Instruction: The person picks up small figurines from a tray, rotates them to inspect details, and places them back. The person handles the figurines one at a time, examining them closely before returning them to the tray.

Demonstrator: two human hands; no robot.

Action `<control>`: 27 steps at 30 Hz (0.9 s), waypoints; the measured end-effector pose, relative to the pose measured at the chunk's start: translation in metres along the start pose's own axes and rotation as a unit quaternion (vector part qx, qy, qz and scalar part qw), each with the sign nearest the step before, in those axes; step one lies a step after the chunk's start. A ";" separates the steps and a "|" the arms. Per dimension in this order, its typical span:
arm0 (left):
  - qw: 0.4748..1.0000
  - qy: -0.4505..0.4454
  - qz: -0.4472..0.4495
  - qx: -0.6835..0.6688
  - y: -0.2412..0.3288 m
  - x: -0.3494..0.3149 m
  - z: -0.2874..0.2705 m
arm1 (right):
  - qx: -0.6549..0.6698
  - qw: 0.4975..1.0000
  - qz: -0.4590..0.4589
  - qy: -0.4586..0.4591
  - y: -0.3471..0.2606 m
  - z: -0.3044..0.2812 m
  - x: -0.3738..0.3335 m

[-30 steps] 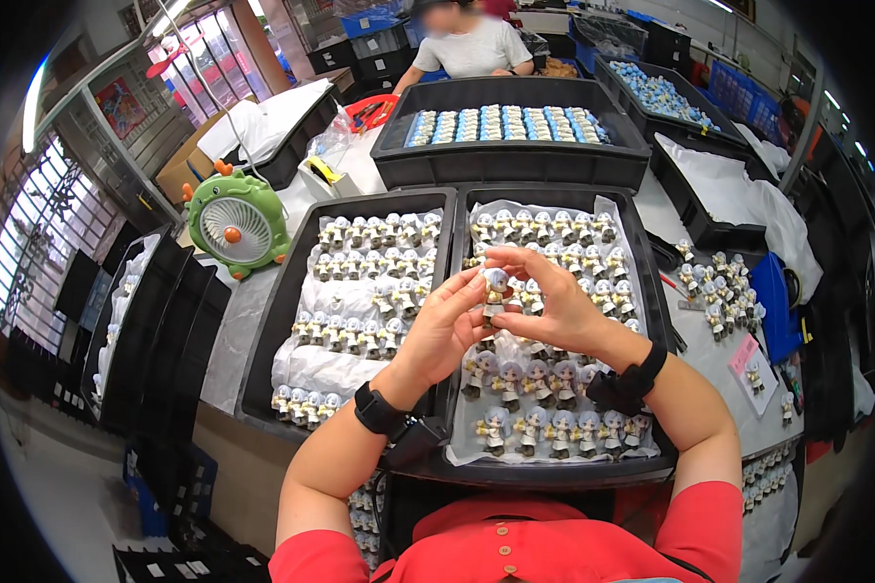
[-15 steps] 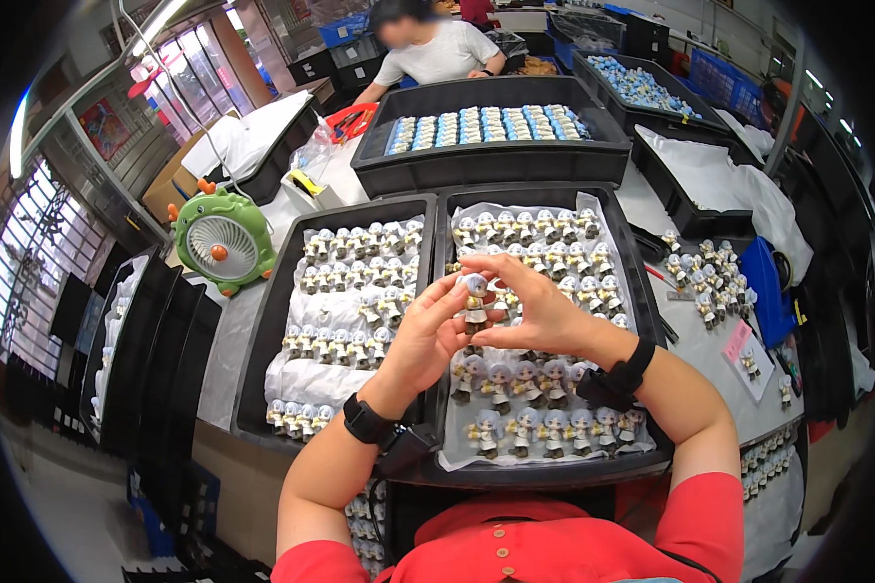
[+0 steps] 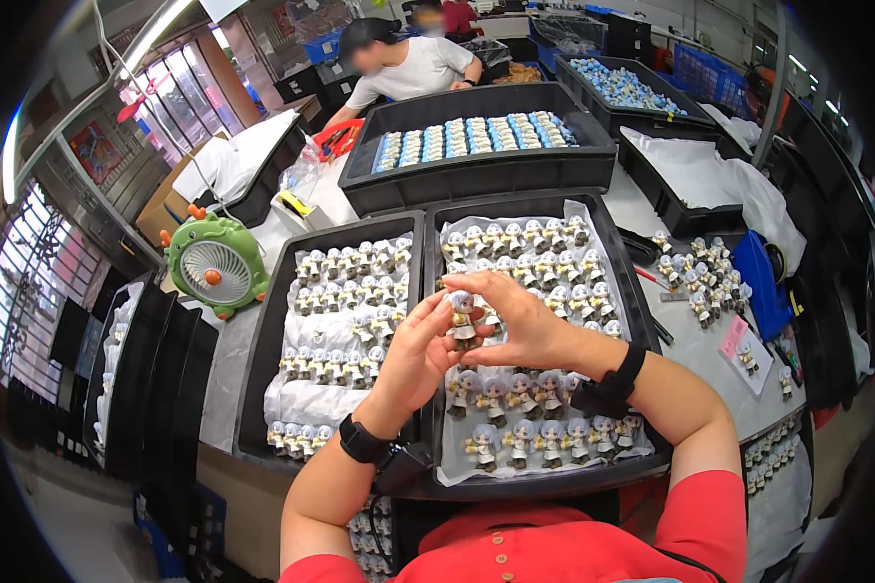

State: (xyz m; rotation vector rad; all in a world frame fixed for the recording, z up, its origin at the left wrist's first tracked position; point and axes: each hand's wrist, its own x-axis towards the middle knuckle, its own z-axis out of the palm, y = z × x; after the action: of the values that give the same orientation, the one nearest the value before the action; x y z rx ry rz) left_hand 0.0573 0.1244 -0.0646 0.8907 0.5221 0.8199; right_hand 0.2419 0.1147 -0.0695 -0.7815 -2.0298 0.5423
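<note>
Above the tray (image 3: 554, 484), the left hand (image 3: 410, 358) is pinching a figurine (image 3: 464, 321) from its side, probably so its face is showing. The right hand (image 3: 530, 328) is curving around it, thumb and finger apart; whether they are touching, I cannot tell. Paper (image 3: 576, 208) is lining the tray, likely cushioning the rows (image 3: 522, 392). Loose figurines (image 3: 702, 278) are lying right of the tray.

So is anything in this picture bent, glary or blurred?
In the head view, straight edges bend toward the dark rim; the barred window and upper-left light tube glare white; the co-worker has a blurred face; the figurine at the left hand reads fairly clearly.
</note>
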 end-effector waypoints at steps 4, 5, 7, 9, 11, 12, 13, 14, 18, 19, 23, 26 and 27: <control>0.999 -0.011 -0.003 0.042 0.001 -0.001 0.000 | -0.020 0.999 -0.037 0.020 0.001 0.002 0.001; 1.000 -0.006 -0.003 0.026 0.001 -0.002 0.002 | -0.018 0.999 -0.033 0.019 0.001 0.003 0.000; 1.000 0.001 -0.001 -0.004 0.002 -0.002 0.004 | -0.016 0.999 -0.028 0.019 0.002 0.003 0.001; 1.000 0.002 -0.002 -0.002 0.001 -0.002 0.004 | -0.024 0.999 -0.027 0.016 0.002 0.002 0.000; 1.000 -0.002 -0.005 -0.003 0.000 -0.001 0.003 | -0.026 0.999 -0.028 0.018 0.002 0.001 0.000; 1.000 -0.005 -0.005 -0.005 0.001 -0.001 0.003 | -0.025 0.999 -0.031 0.019 0.002 0.002 0.000; 1.000 -0.008 -0.004 -0.008 0.002 -0.001 0.002 | -0.023 0.999 -0.034 0.020 0.002 0.003 0.001; 1.000 -0.007 -0.006 -0.007 0.002 -0.001 0.002 | -0.027 0.999 -0.037 0.024 0.002 0.003 0.001; 1.000 -0.005 -0.007 -0.008 0.001 -0.002 0.000 | -0.043 0.997 -0.049 0.033 -0.001 0.004 0.002; 1.000 -0.008 -0.005 -0.011 0.001 -0.002 0.000 | -0.034 0.998 -0.046 0.038 -0.003 0.004 0.002; 1.000 -0.020 -0.009 -0.020 0.002 -0.003 0.001 | -0.010 0.998 -0.037 0.046 -0.003 0.005 0.002; 0.999 -0.022 -0.012 -0.029 0.003 -0.003 0.000 | -0.015 0.999 -0.027 0.034 -0.005 0.003 0.002; 0.999 -0.018 -0.014 -0.030 0.003 -0.003 0.001 | -0.016 0.999 -0.026 0.032 -0.006 0.003 0.002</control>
State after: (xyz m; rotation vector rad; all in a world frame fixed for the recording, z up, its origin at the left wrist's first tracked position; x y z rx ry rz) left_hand 0.0552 0.1226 -0.0616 0.8403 0.4747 0.7884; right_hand 0.2369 0.1117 -0.0662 -0.7547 -1.9980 0.4499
